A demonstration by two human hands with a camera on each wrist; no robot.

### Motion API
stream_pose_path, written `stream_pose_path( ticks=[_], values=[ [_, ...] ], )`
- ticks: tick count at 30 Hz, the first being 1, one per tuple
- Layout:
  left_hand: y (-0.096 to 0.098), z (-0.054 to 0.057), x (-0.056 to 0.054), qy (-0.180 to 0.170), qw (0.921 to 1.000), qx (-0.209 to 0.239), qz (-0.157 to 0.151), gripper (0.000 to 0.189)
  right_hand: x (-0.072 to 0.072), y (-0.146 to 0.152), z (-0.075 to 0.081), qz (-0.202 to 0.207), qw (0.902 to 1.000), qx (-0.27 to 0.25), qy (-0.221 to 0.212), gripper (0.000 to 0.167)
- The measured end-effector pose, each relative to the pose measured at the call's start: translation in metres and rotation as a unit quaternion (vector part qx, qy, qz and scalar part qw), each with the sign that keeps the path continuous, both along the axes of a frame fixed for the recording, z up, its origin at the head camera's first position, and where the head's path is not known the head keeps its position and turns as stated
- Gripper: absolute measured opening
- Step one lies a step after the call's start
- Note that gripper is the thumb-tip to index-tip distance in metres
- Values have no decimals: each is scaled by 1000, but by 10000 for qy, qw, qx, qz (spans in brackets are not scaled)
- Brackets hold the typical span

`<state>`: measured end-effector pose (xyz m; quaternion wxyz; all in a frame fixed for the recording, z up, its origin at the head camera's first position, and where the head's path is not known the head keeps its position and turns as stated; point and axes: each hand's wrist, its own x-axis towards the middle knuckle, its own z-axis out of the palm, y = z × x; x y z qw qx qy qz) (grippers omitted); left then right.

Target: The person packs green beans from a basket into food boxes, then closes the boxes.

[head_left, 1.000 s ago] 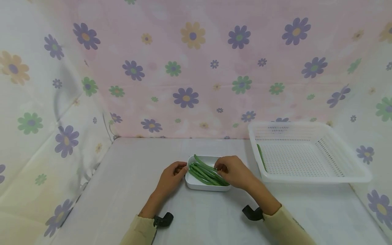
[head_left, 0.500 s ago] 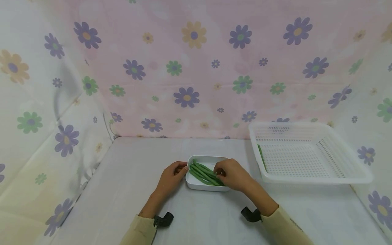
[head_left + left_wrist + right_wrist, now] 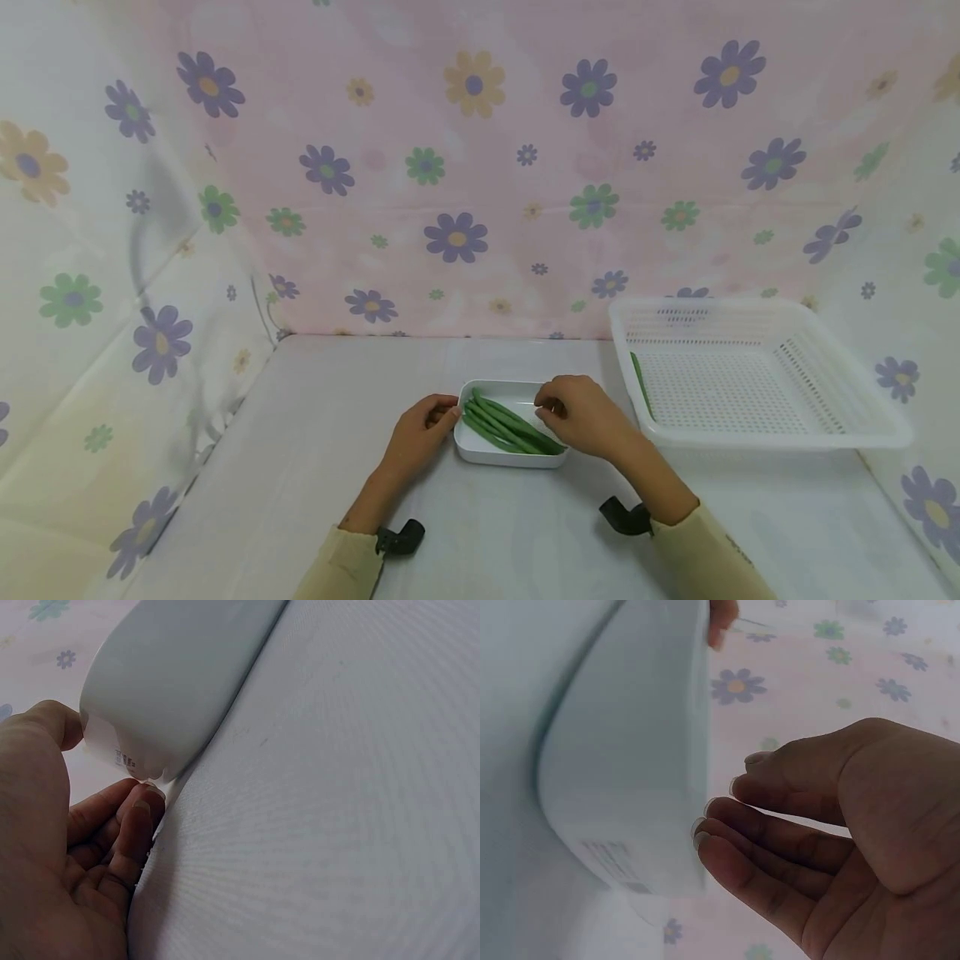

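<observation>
A small white rectangular dish (image 3: 502, 460) stands on the table with several green beans (image 3: 506, 427) lying in it, roughly side by side. At its left end my left hand (image 3: 422, 429) grips the dish, thumb at the rim; in the left wrist view the fingertips (image 3: 154, 796) meet its lower corner. My right hand (image 3: 581, 415) hovers over the right end of the dish, above the beans. Its fingers are loosely bent, and in the right wrist view nothing shows between thumb and fingers (image 3: 739, 859).
To the right stands a large white perforated basket (image 3: 772, 440), with a single green bean (image 3: 642, 387) along its left side. A flowered cloth (image 3: 480, 167) hangs behind and at both sides of the white table (image 3: 322, 467).
The beans now lie lower and closer together in the dish. My right hand has let go of them and risen slightly up and right. The left hand stays put.
</observation>
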<state>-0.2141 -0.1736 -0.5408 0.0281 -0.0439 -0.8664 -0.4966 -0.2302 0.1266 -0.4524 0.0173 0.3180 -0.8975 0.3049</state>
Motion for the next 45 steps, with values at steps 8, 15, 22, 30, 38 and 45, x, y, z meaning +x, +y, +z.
stream_pose_path(
  ticks=[8,15,22,30,38,45],
  values=[
    [0,-2,-2,12,10000,-34,34,33,-2,27,27,-335,9986,-341,214,10],
    [-1,-1,-1,38,10000,-8,14,34,-5,55,45,-874,9941,-501,412,11],
    [-2,-3,-1,38,10000,-8,32,33,-11,81,50,-1300,9881,-590,573,12],
    [-3,-4,0,32,10000,-24,38,33,-18,101,46,-1694,9834,-466,461,16],
    [-2,-4,-1,-12,10000,-25,39,33,-25,113,33,-1899,9817,-33,-149,22],
    [0,-1,0,20,10000,14,-36,32,-30,120,21,-1772,9814,524,-517,26]
  ],
)
